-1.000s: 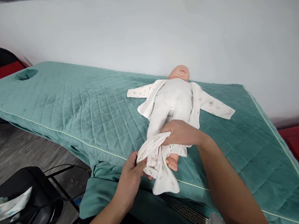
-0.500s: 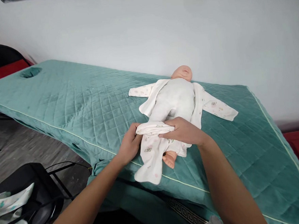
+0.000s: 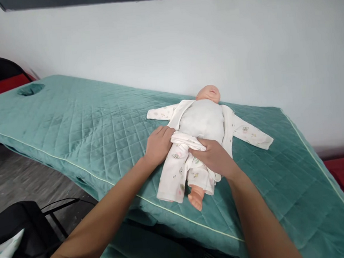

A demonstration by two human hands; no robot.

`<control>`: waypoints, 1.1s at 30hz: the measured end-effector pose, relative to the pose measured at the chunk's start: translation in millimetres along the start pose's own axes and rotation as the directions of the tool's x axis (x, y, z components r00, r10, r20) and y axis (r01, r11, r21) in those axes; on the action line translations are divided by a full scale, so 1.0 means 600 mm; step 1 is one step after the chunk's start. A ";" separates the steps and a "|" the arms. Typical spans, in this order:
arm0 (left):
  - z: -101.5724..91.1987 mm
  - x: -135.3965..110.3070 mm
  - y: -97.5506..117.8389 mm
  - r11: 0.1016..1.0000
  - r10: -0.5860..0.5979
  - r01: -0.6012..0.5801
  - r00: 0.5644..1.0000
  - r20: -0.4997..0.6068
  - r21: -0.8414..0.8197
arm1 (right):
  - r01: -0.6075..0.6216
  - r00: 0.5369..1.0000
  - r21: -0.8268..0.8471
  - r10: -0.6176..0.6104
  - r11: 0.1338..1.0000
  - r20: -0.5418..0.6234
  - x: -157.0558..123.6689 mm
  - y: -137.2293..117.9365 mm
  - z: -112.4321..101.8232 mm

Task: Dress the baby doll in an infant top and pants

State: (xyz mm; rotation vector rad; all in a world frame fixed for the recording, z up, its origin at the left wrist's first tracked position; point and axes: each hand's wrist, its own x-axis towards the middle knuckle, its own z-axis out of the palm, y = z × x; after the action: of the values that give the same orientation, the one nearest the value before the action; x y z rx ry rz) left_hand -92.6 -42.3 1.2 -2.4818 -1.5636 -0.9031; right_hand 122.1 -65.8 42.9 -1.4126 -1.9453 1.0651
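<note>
A baby doll lies on its back, its head toward the wall and its arms spread in an open white printed jacket. White printed baby pants cover its legs, with the waistband bunched at the upper thighs. My left hand grips the waistband on the left side. On the other side, my right hand has the waistband pinched between thumb and fingers. One bare foot sticks out of the right pant leg; the other foot is almost wholly hidden inside the left leg.
The doll rests on a massage table with a green quilted cover and a face hole at the far left. A pale wall runs behind it. A black chair holding patterned cloth stands at the lower left.
Both hands have pulled the pants up the doll's legs, the left hand moving farthest. The left pant leg now lies straighter over its leg. The view has tilted up slightly.
</note>
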 end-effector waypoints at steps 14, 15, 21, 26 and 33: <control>0.056 0.043 -0.032 0.984 0.165 -0.153 0.978 -0.132 0.091 | -0.072 0.966 0.125 0.100 0.990 -0.237 0.002 0.001 0.005; 0.055 0.041 -0.032 0.987 0.153 -0.148 0.981 -0.119 0.057 | -0.053 0.967 0.142 0.086 0.988 -0.238 0.001 0.003 -0.001; 0.043 0.035 -0.035 0.886 -0.051 0.024 0.998 -0.046 -0.463 | 0.080 0.935 0.364 0.057 0.928 -0.351 -0.004 0.033 -0.056; 0.031 0.035 -0.048 0.383 -0.354 0.254 0.929 0.113 -0.888 | 0.155 0.605 0.364 0.204 0.918 -0.770 0.009 0.098 -0.093; 0.052 0.052 -0.066 0.269 -0.573 0.410 0.795 0.197 -0.872 | -0.443 0.624 0.025 0.328 0.896 -0.709 0.024 0.154 -0.107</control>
State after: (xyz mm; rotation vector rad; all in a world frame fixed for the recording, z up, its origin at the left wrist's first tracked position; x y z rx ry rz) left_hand -102.9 12.9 -18.0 -2.1626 -2.2549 -2.5870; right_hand 216.8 -19.0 2.4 -2.0166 -1.1928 0.4001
